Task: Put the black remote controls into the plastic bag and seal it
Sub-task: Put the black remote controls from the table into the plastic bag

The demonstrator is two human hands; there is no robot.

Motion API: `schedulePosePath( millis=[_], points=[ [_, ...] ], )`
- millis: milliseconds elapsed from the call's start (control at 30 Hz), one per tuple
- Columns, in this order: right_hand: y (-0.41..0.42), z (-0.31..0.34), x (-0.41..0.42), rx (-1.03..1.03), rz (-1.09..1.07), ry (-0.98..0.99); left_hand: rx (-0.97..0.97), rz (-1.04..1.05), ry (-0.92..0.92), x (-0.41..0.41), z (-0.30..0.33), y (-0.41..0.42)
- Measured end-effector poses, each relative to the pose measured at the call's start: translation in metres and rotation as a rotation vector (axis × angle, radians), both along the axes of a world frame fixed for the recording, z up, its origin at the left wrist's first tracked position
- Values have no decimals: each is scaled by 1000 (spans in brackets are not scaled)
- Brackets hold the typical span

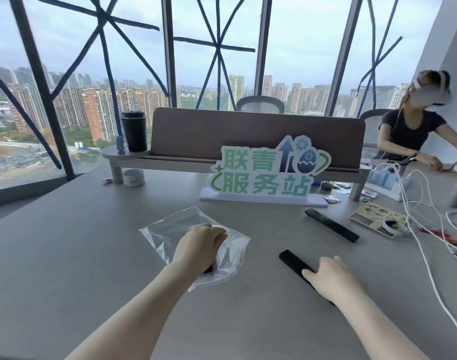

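Clear, flat zip-top plastic bag lies on the grey surface, centre-left. Left hand rests on it, fingers curled and pressed together around a dark object, barely visible at the wrist; identity cannot tell. Right hand, fingers loosely spread, lies on the near end of a long black remote control. Second long black remote control lies untouched at 1 o'clock from the first, well apart.

Clear plastic bag flat on the grey table, red zip edge toward four o'clock, dark shape inside. One black remote at three o'clock of it; another at two o'clock, both lying diagonal.
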State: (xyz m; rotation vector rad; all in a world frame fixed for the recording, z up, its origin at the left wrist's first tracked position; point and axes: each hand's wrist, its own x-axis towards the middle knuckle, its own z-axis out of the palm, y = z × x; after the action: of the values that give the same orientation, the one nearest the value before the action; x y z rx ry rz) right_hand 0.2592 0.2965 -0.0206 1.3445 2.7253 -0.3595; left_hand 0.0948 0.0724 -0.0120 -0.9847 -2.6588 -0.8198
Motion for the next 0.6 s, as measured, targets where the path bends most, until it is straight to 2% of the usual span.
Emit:
schedulePosePath(
  millis=[67, 167, 200, 267, 333, 400, 500, 600],
  points=[
    [9, -7, 11, -5, 23, -49, 2, -8, 3, 4, -2, 3],
    [15, -15, 21, -77, 101, -1, 5, -16, -3, 12, -3, 6],
    [13, -14, 25, -160, 111, 92, 11, -19, -12, 15, -3, 6],
    [4, 0, 34, -466, 109, 348, 38, -24, -32, 20, -2, 8],
    [-6, 16, 42, -736, 149, 467, 55, -28, -38, 22, 0, 12],
    [-21, 27, 43, -870, 228, 478, 45, -41, -38, 23, 3, 19],
    [-51, 20, 17, -939, 249, 489, 44, -67, -52, 27, 8, 26],
    [-76, 2, -16, -1162, 176, 651, 63, -66, -77, 31, 11, 29]
  ],
)
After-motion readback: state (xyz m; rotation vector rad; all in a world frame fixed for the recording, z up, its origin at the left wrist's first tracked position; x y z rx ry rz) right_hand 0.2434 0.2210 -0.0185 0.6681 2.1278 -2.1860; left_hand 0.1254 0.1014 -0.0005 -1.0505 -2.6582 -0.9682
